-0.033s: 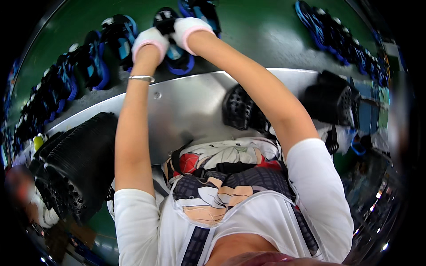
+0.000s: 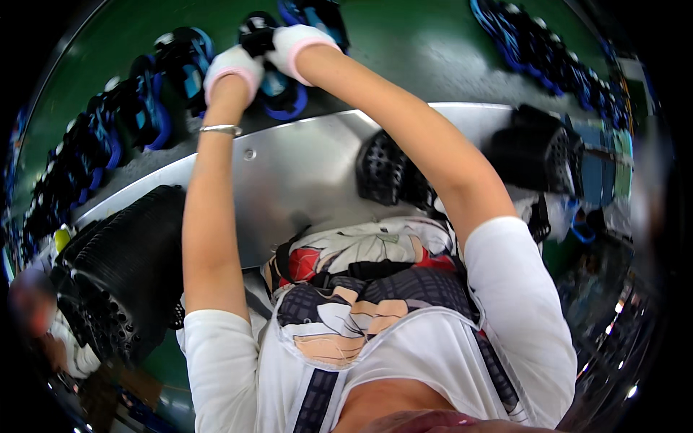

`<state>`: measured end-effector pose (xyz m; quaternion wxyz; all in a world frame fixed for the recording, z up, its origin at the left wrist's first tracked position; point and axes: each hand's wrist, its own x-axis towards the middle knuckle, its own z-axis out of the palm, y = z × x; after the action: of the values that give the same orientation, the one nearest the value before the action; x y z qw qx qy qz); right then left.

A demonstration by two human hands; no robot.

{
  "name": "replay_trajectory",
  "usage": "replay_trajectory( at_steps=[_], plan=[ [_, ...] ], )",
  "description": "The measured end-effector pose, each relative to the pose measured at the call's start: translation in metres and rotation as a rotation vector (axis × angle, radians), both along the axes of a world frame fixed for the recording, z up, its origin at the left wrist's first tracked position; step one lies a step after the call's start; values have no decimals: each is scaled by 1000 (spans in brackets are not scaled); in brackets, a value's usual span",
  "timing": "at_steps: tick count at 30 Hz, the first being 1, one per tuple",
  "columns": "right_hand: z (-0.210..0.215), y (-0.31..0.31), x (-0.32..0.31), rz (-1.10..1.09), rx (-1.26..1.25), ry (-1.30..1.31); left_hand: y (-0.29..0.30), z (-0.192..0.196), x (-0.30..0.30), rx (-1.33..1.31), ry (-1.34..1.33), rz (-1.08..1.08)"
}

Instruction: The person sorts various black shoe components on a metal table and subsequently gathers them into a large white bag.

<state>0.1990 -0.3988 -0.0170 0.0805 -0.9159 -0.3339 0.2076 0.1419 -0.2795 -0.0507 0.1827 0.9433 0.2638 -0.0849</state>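
Both my hands wear white gloves with pink cuffs and reach to the far side of the metal ledge. Between them is a black shoe [image 2: 276,85] with light-blue patches and a blue sole edge, standing on the green surface. My left hand [image 2: 234,71] is closed at the shoe's left side. On the other side, my right hand [image 2: 297,49] is closed on its dark upper part. Motion blur and the gloves hide the fingertips, so the exact grip is unclear. Similar black and blue shoes stand close by, one left [image 2: 185,65] and one right [image 2: 321,22].
A curved row of shoes [image 2: 105,133] runs down the left, another row [image 2: 516,43] at the far right. On the metal ledge [image 2: 289,166] stand stacks of black perforated pieces, left [image 2: 130,252], middle [image 2: 382,166] and right [image 2: 534,155]. Another person [image 2: 68,353] is at the left edge.
The view has shifted slightly, so hands, shoes and ledge appear a little further left and up. Both hands stay at the same shoe.
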Motion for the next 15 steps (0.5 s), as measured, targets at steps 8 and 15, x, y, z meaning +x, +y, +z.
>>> replay_trajectory(
  at_steps=[8, 15],
  plan=[
    [72, -164, -48, -79, 293, -15, 3, 8, -39, -39, -264, 69],
    [51, -276, -151, -162, 69, -163, -71, 6, -79, 312, -904, -432]
  ],
)
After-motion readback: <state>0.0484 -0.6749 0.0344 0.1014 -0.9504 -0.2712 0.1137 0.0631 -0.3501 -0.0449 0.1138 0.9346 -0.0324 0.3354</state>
